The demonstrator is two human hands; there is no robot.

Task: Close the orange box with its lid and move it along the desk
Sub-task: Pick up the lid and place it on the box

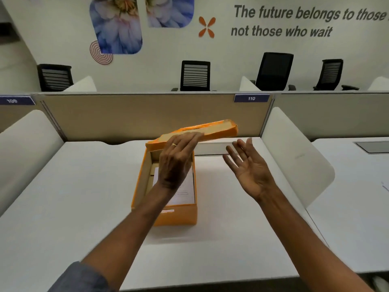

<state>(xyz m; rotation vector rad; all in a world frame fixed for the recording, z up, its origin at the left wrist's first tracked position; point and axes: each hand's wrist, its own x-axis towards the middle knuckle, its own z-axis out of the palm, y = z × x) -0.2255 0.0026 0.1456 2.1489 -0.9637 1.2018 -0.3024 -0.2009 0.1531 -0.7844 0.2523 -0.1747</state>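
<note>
Four black office chairs [195,75] line a wall bearing flower graphics [117,26] and the slogan "The future belongs to those... not those who wait" [294,22]. Beige partitions [147,114] carry station labels 109 [12,100] and 110 [251,98].

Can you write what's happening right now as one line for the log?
left hand: holds lid tilted above orange box | right hand: open, empty | box: open, papers inside

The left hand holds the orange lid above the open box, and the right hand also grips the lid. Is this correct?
Not fully. In the head view the right hand is open and empty, beside the lid without touching it. The left hand alone holds it above the open orange box.
</note>
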